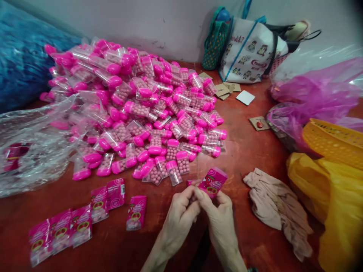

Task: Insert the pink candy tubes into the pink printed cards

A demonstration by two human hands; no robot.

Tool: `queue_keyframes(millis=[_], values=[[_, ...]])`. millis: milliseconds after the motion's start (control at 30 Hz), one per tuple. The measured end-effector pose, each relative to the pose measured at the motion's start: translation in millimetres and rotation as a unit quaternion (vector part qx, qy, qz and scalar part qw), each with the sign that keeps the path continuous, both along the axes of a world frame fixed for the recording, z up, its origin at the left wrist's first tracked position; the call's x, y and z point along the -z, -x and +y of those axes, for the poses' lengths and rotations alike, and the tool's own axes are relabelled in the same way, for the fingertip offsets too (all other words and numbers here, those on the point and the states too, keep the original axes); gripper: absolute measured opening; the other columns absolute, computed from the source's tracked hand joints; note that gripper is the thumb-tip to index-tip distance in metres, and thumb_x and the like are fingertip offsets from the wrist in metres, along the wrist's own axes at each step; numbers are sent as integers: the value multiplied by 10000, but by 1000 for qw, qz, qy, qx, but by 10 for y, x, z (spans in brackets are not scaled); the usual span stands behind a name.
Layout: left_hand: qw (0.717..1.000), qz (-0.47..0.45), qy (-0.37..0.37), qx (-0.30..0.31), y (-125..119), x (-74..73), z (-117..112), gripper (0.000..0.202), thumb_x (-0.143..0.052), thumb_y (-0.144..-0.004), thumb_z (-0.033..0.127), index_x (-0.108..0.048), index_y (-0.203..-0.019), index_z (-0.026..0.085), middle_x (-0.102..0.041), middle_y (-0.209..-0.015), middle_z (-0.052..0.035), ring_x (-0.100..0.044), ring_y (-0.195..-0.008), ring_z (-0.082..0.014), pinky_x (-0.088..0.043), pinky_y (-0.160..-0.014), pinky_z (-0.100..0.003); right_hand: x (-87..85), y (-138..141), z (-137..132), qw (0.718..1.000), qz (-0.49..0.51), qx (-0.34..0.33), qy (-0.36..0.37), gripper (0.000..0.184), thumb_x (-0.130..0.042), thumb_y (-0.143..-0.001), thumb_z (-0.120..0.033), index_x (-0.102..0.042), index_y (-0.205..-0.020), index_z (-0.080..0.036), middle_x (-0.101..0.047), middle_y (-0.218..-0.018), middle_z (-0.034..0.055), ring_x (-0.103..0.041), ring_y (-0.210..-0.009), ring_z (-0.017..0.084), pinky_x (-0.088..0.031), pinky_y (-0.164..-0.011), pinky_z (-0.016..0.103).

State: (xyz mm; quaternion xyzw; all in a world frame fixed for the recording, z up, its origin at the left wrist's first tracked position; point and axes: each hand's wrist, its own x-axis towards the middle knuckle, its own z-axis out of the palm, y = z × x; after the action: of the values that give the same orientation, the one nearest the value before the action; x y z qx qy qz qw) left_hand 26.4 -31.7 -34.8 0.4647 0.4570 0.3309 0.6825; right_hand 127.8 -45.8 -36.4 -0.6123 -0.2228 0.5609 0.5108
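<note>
A pink printed sleeve [213,182] with a cherry picture is held tilted between my two hands. My left hand [180,217] is closed, its thumb and fingers pinched at the sleeve's lower left corner. My right hand [221,215] grips the sleeve's lower edge, thumb in front. What lies inside the fingers is mostly hidden. Beyond them rises a big pile of clear candy containers [155,141] with bright pink caps and pink balls inside. To the left, a sleeved candy pack [136,212] lies alone, near a slanting row of several more sleeved packs [81,225].
A clear plastic bag [42,151] and a blue sack [25,56] lie left. On the right are a crumpled beige cloth [276,204], a yellow bag [337,200], an orange basket [334,141] and a purple bag [320,87]. A white printed bag [249,51] leans against the wall.
</note>
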Motion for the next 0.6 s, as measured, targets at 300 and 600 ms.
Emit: queue_keyframes(millis=[300,600], values=[[995,-87,55,8,-31,23,40,133,-497,-848,278,-522,-806,153,-499,-602,32,-360,-441,-36,-255,-416,-179,30,-123,93,999,37,4,-31,176,-696,-714,-312,-634,-699,-149,-604,-579,-24,-515,-454,69,-439,-411,155],[979,-155,94,-99,-166,91,-43,165,-443,-865,361,-466,-872,198,-423,-585,66,-349,-370,-34,-266,-351,-167,4,116,3,999,-35,11,-10,246,-630,-755,-380,-654,-843,-152,-529,-508,-47,-387,-306,46,-346,-271,159]])
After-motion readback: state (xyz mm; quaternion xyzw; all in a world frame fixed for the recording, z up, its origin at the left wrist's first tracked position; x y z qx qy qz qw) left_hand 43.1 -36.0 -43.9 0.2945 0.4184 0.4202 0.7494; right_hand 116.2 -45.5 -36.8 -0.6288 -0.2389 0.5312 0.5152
